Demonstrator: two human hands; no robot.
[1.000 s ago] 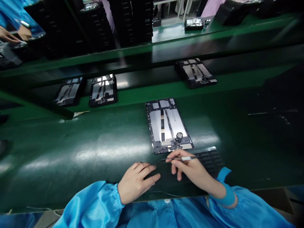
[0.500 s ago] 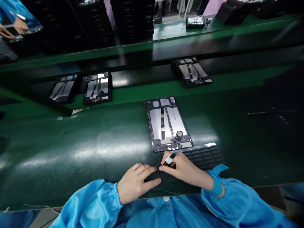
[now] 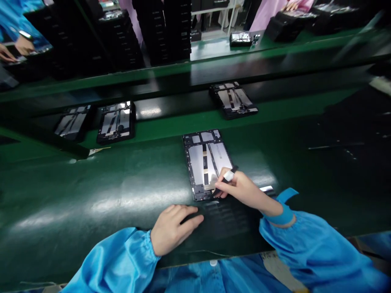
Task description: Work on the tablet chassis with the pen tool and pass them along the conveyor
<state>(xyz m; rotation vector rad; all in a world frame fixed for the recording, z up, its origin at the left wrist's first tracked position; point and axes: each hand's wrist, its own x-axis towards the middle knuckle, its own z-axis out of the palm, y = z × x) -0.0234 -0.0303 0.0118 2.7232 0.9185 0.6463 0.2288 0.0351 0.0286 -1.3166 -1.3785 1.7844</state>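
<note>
Fingers (R) (image 3: 225,187) w/ tool (image 3: 228,175), tip unclear

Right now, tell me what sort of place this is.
Probably an electronics factory's assembly or repair line: an opened tablet lies on the green workbench, similar opened units sit beyond it, and the person wears a blue wrist strap.
</note>
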